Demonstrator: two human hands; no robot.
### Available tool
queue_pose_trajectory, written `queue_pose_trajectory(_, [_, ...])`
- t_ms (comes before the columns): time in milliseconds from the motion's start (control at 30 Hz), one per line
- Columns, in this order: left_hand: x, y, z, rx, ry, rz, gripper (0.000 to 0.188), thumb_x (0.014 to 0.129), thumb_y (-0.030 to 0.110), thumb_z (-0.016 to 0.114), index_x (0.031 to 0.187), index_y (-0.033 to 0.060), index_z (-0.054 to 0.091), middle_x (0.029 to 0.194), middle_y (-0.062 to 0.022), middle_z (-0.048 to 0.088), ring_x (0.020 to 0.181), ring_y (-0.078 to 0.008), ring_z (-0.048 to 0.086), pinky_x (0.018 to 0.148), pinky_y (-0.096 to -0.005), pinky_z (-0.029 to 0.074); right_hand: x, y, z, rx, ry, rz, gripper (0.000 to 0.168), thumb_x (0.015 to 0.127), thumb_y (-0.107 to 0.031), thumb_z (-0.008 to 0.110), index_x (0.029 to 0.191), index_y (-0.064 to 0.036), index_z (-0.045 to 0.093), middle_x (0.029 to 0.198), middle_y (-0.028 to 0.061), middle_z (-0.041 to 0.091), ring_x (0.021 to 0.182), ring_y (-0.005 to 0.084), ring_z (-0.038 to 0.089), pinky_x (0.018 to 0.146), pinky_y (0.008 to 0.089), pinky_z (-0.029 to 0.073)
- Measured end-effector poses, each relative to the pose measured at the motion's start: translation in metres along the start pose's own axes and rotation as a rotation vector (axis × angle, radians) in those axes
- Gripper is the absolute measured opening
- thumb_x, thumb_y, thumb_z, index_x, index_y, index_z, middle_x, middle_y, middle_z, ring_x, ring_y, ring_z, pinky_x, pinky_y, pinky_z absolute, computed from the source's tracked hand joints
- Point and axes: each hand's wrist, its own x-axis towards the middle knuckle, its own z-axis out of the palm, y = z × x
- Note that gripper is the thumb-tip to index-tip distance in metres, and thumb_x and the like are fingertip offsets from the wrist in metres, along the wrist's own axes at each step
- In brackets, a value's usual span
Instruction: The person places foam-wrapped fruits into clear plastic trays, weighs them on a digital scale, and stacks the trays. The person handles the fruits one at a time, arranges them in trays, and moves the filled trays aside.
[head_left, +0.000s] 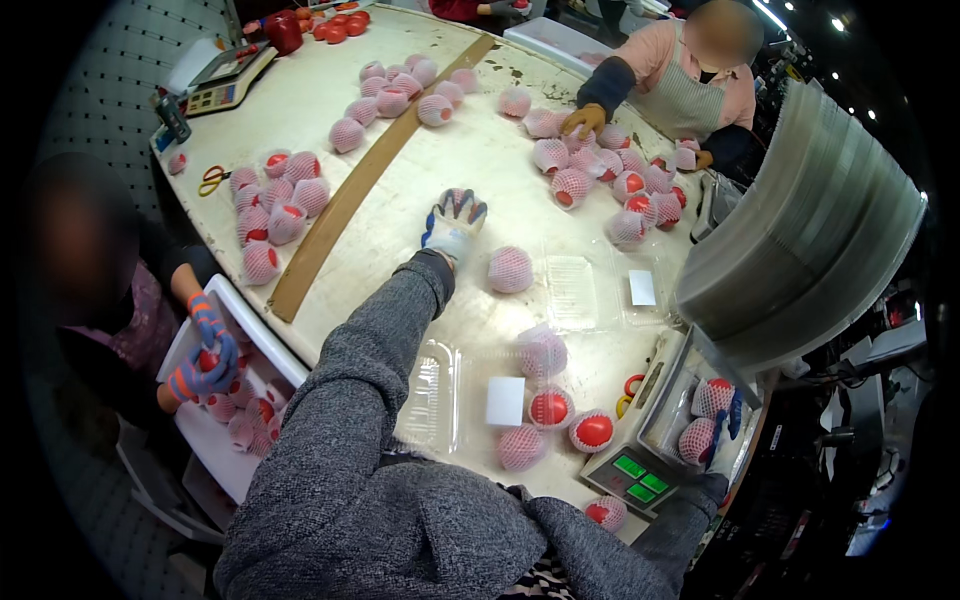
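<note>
My left hand (454, 225), in a white and blue work glove, is stretched over the table. Pink foam net shows between its spread fingertips, as of a netted fruit under them. A netted fruit (511, 270) stands just right of the wrist. My right hand (724, 439), gloved too, lies against netted red fruits (697, 441) in a clear plastic tray on a digital scale (637, 480); its hold is partly hidden. Before me lies an open clear clamshell box (431, 397) with a white label (505, 401), several netted red fruits (592, 431) beside it. Another open clamshell (571, 289) lies beyond.
A tall stack of clear plastic boxes (795, 225) rises at right. Red-handled scissors (632, 386) lie by the scale. A brown strip (375, 172) crosses the table. Co-workers handle fruit at a white bin (225, 480) on the left and at a pile (570, 187) at upper right.
</note>
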Motion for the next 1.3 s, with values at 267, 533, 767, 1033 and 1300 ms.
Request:
queue_pose_trajectory(267, [0.014, -0.045, -0.054, -0.269, -0.118, -0.51, 0.063, 0.071, 0.033, 0.074, 0.124, 0.0118, 0.048, 0.121, -0.0163, 0.05, 0.109, -0.0345, 0.055, 0.09, -0.0426, 0.048, -0.011, 0.001, -0.003, -0.152, 0.004, -0.055, 0.049, 0.092, -0.012, 0.057, 0.138, -0.001, 0.044, 0.138, 0.0118, 0.049, 0.124, 0.0211, 0.048, 0.106, 0.0306, 0.034])
queue_pose_trajectory(533, [0.005, -0.031, -0.046, -1.678, -0.16, -0.602, 0.064, 0.076, 0.031, 0.077, 0.127, 0.0089, 0.046, 0.116, -0.0105, 0.058, 0.088, -0.0253, 0.065, 0.073, -0.0441, 0.057, -0.048, -0.06, 0.022, -0.447, 0.05, -0.074, 0.049, 0.092, -0.014, 0.056, 0.138, -0.002, 0.044, 0.14, 0.0118, 0.048, 0.129, 0.0229, 0.044, 0.109, 0.0312, 0.03])
queue_pose_trajectory(767, [-0.075, 0.099, -0.213, -2.254, -0.718, 0.077, 0.04, 0.091, 0.023, 0.059, 0.126, 0.008, 0.046, 0.116, -0.0078, 0.057, 0.104, -0.0234, 0.061, 0.074, -0.0459, 0.059, -0.021, -0.035, 0.029, -0.196, 0.027, -0.322, 0.052, 0.085, -0.014, 0.063, 0.133, 0.001, 0.049, 0.134, 0.0161, 0.053, 0.124, 0.0263, 0.049, 0.107, 0.034, 0.033])
queue_pose_trajectory(1033, [-0.118, 0.301, -0.276, -2.037, -0.458, 0.318, 0.043, 0.082, 0.015, 0.072, 0.114, -0.0022, 0.05, 0.102, -0.0092, 0.062, 0.089, -0.0189, 0.064, 0.074, -0.0298, 0.054, -0.012, -0.016, 0.028, -0.428, 0.108, -0.27, 0.053, 0.084, -0.02, 0.06, 0.136, -0.02, 0.049, 0.134, 0.0158, 0.05, 0.123, 0.0349, 0.048, 0.104, 0.0386, 0.038])
queue_pose_trajectory(1300, [-0.113, 0.319, -0.297, -1.077, -0.019, 0.479, 0.046, 0.078, 0.045, 0.068, 0.093, 0.0017, 0.066, 0.1, -0.0201, 0.063, 0.097, -0.0367, 0.06, 0.084, -0.0421, 0.047, -0.014, -0.009, 0.019, -0.51, 0.075, -0.315, 0.052, 0.087, -0.023, 0.053, 0.138, -0.027, 0.044, 0.138, 0.0141, 0.047, 0.124, 0.0352, 0.046, 0.104, 0.0404, 0.038])
